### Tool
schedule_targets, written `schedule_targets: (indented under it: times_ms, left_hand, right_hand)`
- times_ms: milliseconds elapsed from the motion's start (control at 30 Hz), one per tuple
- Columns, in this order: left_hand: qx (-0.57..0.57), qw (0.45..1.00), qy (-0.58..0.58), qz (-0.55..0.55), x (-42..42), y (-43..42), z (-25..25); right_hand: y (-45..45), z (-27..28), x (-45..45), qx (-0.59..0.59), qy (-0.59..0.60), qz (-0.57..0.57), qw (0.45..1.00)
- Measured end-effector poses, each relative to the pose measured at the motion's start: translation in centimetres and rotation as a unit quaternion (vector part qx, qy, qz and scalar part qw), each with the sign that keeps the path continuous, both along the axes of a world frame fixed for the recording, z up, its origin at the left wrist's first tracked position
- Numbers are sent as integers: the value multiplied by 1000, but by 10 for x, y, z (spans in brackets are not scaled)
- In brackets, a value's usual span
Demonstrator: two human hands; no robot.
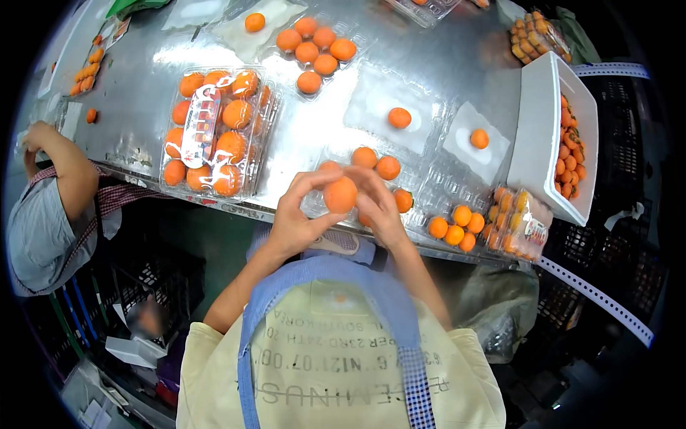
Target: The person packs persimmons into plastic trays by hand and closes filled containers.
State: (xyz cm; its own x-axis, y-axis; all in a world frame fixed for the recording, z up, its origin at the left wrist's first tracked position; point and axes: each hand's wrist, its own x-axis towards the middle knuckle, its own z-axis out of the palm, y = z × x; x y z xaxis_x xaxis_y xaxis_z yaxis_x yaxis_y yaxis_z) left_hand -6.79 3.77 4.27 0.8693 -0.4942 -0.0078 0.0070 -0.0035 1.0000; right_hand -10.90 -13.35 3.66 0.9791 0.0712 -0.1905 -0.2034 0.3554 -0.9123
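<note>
Near the table's front edge, my left hand (304, 214) grips a mandarin (340, 194) between thumb and fingers. Curled around the right side of the same fruit is my right hand (382, 207), its fingertips against it. Below and beyond my hands lies an open clear plastic tray (314, 206) with several mandarins in it, partly hidden by my hands; one mandarin (404, 200) shows a bit of green. To the left stands a closed clear clamshell box (261, 154) full of mandarins, with a label (201, 127) on its lid.
Open clear trays hold several mandarins (306, 52) at the back and single mandarins (399, 118) on white liners. At right are a filled pack (525, 225), a white foam box (539, 121) of fruit and black crates (614, 136). Another person's arm (64, 161) is at left.
</note>
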Motion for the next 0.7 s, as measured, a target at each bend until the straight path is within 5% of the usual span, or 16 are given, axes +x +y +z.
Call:
schedule_targets:
  times_ms: [67,167,200,500,600,700]
  left_hand:
    - [73,987,-140,0,2,-1,1]
    - [96,983,-158,2,3,-5,5]
    - [106,981,-160,5,3,-6,8]
    - [17,999,36,36,-1,-8,-8]
    - [36,995,68,59,-2,-7,-12]
    - [21,993,80,79,-2,-7,-15]
  right_hand:
    - [-1,-5,-1,86,33,33,995]
    - [1,-10,-6,214,89,44,972]
    - [0,-12,-6,173,68,37,982]
    - [-17,-10,-6,-47,-13,-80,996]
    - [-25,-19,-7,-44,-23,-107,993]
    - [-31,-42,-10,156,82,-204,963]
